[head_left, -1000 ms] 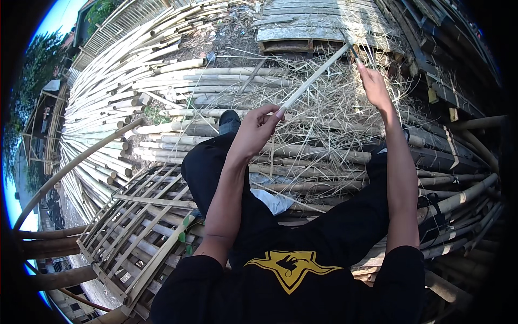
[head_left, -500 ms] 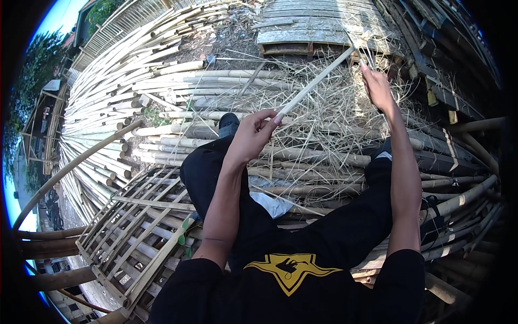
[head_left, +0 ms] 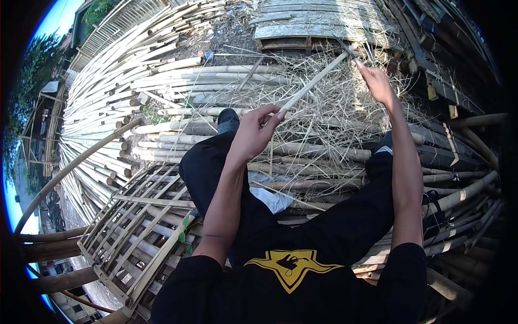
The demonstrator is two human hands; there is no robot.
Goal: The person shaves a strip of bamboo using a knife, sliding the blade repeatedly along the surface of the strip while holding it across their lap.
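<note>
My left hand is closed, pinching the near end of a pale, narrow bamboo strip between thumb and fingers. The strip slants up and away to the right, above the straw-like shavings. Out at its far end, my right hand is closed round a knife; the handle is mostly hidden in the fist. The thin dark blade crosses the strip near its tip and seems to touch it. Both arms reach forward over my spread legs.
Loose bamboo shavings cover the poles between my feet. Long bamboo poles lie stacked at left and ahead. A slatted wooden platform stands at the far side. A woven bamboo lattice lies at my left, stacked timber at right.
The knife blade has shifted a little left and nearer, now lying more across the strip's far end. My right hand has moved slightly left; my left hand keeps its pinch, almost unmoved.
</note>
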